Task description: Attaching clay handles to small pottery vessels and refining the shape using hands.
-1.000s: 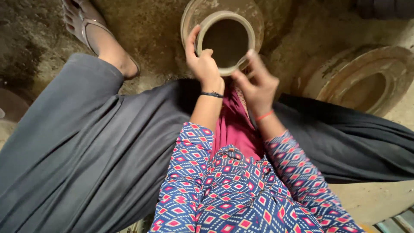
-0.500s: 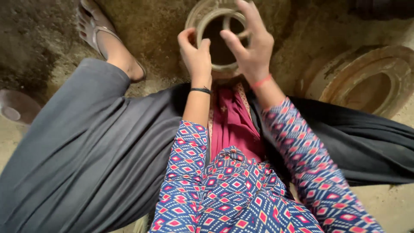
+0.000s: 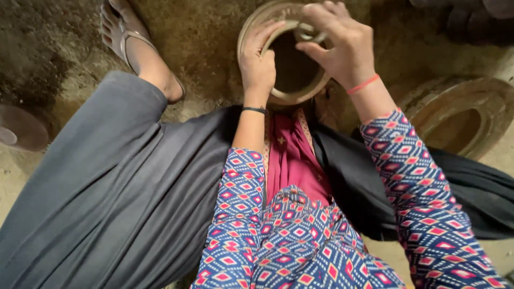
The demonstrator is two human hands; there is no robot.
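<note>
Bare earthen floor [image 3: 214,32], brown and rough, fills the background of the head view. Nearest the camera are two sleeves [image 3: 300,235] in a blue, red and white diamond print, with a dark red garment panel [image 3: 292,160] between them. Grey trouser fabric [image 3: 107,187] covers the left knee and spreads across the lower left; darker cloth [image 3: 471,198] lies to the right. Beyond the knee, the left foot [image 3: 134,43] rests on the floor in a grey strap sandal. At centre top stands a round clay pot [image 3: 292,96] with an open dark mouth and a thick tan rim, set on the floor just past the lap. The left hand [image 3: 258,61], with a black band at the wrist, is clamped on the near-left part of the rim, fingers curled over the edge and thumb side against the outer wall. The right hand [image 3: 337,40], with a red thread at the wrist, is closed on the far-right part of the rim, fingertips pinched together on the lip. To the right, well apart from the pot, sits a second round clay ring mould [image 3: 460,115] with a hollow centre. At the left edge lies a dark round object [image 3: 21,128], only partly shown. No packages, labels or signs are visible.
</note>
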